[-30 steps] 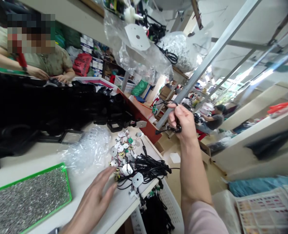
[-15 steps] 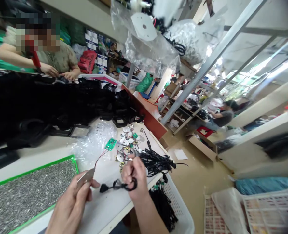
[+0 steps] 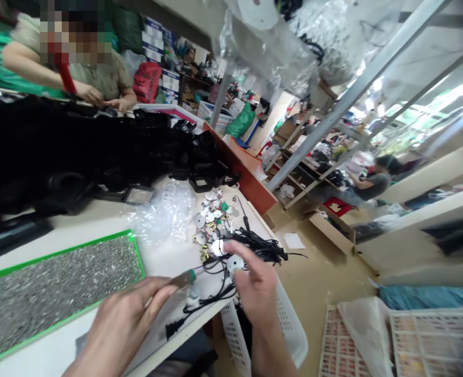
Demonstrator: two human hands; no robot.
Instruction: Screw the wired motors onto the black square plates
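Working at the white bench top [image 3: 98, 226], we have our left hand [image 3: 121, 324] closed around a slim item with a green band [image 3: 186, 278], its tip pointing toward the middle of the bench. Our right hand [image 3: 257, 285] is open above the bench edge, its fingers [image 3: 250, 256] loosely spread. The index finger reaches toward a white perforated disc [image 3: 235, 263], and from this view we cannot tell whether it touches the disc or has hold of anything.

A thin black cable [image 3: 211, 293] loops beneath the disc and runs to a black plug [image 3: 172, 329] lying at the bench edge. Just beyond it sits a tangled bundle of black cables [image 3: 260, 247], beside a loose pile of white discs and small circuit boards [image 3: 211, 220]. Sheet bubble wrap [image 3: 162, 212] lies next to that pile, and a green-framed tray of small metal parts [image 3: 58, 293] lies near our left hand.

For clean handling, we do best to keep the thin cable slack and clear of the bundle, so it does not snag. Holding the disc by its rim would also keep it steady. Across the bench, a co-worker's hands [image 3: 98, 97] work separately.
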